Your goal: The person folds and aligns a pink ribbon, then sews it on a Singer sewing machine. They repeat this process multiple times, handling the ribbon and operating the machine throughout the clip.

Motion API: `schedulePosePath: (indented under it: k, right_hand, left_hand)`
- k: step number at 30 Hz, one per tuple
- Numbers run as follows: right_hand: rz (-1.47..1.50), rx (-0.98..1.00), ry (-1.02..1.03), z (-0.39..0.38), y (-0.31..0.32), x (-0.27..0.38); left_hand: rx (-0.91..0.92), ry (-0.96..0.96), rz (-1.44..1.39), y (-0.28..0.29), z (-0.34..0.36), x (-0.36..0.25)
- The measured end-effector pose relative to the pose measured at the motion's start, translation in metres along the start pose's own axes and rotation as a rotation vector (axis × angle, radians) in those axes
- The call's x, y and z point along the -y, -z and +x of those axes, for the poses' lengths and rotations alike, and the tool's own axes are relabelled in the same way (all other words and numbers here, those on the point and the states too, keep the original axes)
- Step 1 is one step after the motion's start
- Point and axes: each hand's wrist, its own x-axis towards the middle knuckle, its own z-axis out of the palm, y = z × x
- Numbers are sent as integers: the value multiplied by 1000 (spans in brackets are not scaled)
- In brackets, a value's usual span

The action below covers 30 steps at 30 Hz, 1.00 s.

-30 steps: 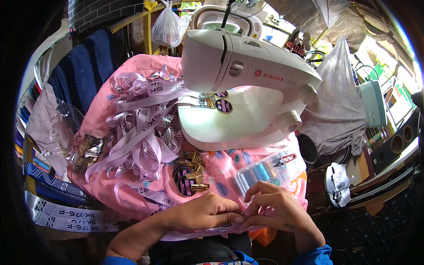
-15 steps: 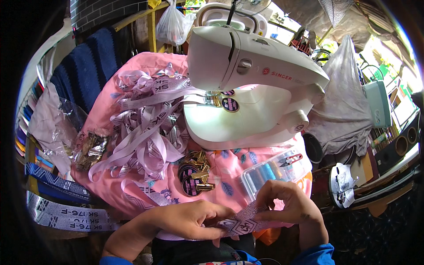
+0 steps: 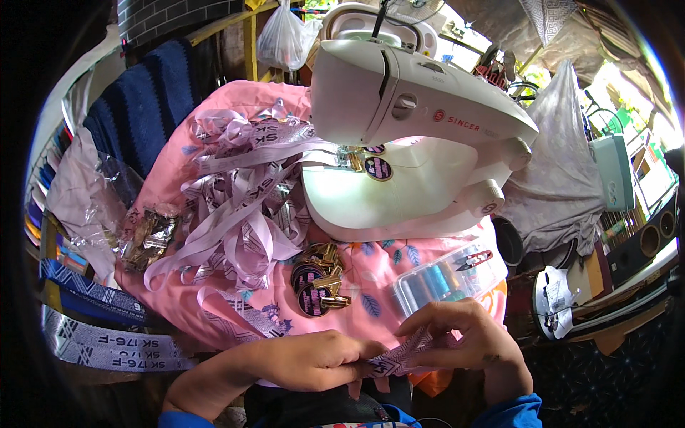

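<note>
In the head view, we see a patterned ribbon (image 3: 401,358) between the left hand (image 3: 314,359) and the right hand (image 3: 467,335), above the near edge of the pink cloth (image 3: 342,321). Both hands are curled, pinching it; their fingers cover its ends, so we cannot make out any folds. The right hand adjoins the clear box (image 3: 405,298), whose contents look blurred. The lower edge cuts off the blue sleeves (image 3: 510,414).
</note>
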Motion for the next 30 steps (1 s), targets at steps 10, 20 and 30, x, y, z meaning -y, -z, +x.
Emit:
schedulePosePath:
  k: [10,20,30]
  right_hand:
    - [-67,-159,-19,-5,-8,8]
    - [-131,-292,189,-11,-15,8]
    - [-110,-351,220,-13,-18,-2]
  left_hand:
    - [-309,14,28,-16,-2,-7]
    - [-426,-13,152,-26,-7,-8]
    - [-415,8,157,-28,-6,-10]
